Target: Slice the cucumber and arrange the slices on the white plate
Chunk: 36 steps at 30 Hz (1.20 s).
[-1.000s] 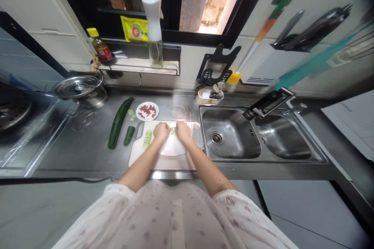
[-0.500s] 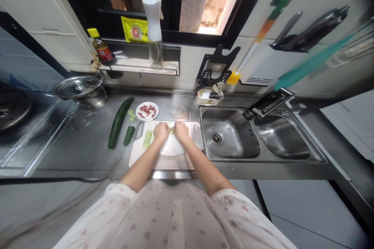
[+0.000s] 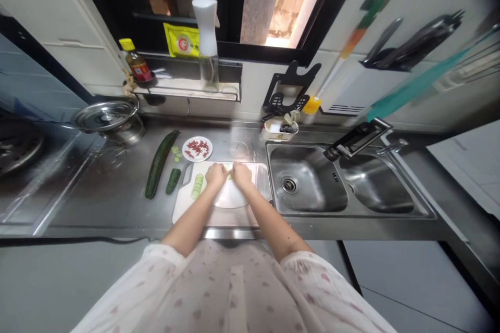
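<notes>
My left hand (image 3: 216,174) and my right hand (image 3: 241,174) meet over a white plate (image 3: 231,197) on the white cutting board (image 3: 186,210). The fingers of both are closed on pale green cucumber slices (image 3: 229,172), which the fingertips partly cover. Left of my left hand, a row of overlapping cucumber slices (image 3: 198,186) lies on the board. At the board's right end is a knife (image 3: 264,183) with a broad grey blade. A cut cucumber piece (image 3: 173,181) and a long whole cucumber (image 3: 161,164) lie on the counter to the left.
Behind the board stand a small plate of red bits (image 3: 197,149) and a few cucumber scraps (image 3: 176,154). A lidded steel pot (image 3: 111,120) is at the back left. To the right is a double sink (image 3: 308,210) with a black faucet (image 3: 351,140). A rack (image 3: 187,88) holds bottles.
Both hands stay together over the plate, fingers closed on the cucumber slices. Only a slight shift of the whole view shows; nothing on the counter has moved.
</notes>
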Available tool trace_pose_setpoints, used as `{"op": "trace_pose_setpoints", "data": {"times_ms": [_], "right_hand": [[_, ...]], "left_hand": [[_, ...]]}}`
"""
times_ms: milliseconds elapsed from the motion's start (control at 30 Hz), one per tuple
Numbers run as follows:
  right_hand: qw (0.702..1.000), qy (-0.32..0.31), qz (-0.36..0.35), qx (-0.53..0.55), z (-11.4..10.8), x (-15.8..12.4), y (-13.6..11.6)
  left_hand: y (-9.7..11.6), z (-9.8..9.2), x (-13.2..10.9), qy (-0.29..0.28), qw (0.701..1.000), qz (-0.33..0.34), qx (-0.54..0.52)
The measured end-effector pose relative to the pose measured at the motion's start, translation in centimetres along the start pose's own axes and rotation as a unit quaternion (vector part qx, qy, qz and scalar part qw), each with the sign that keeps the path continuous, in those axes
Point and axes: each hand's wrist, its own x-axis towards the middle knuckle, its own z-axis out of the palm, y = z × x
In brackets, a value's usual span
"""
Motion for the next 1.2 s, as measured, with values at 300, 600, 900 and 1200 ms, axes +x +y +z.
{"op": "trace_pose_setpoints", "data": {"times_ms": [300,600,900,1200], "right_hand": [[1.0,0.003,-0.006,0.008,-0.1,-0.5,0.2],[1.0,-0.004,0.004,0.006,0.2,-1.3,0.6],[1.0,0.008,0.008,0.016,0.5,-1.5,0.9],[0.999,0.012,0.029,0.034,0.0,-2.5,1.5]], "left_hand": [[0.1,-0.1,0.3,-0.011,1.0,0.0,0.006],[0.0,-0.2,0.4,-0.011,1.0,0.002,0.0],[0.0,-0.3,0.4,-0.016,1.0,-0.004,0.002],[0.2,-0.3,0.1,-0.007,1.0,0.0,0.014]]}}
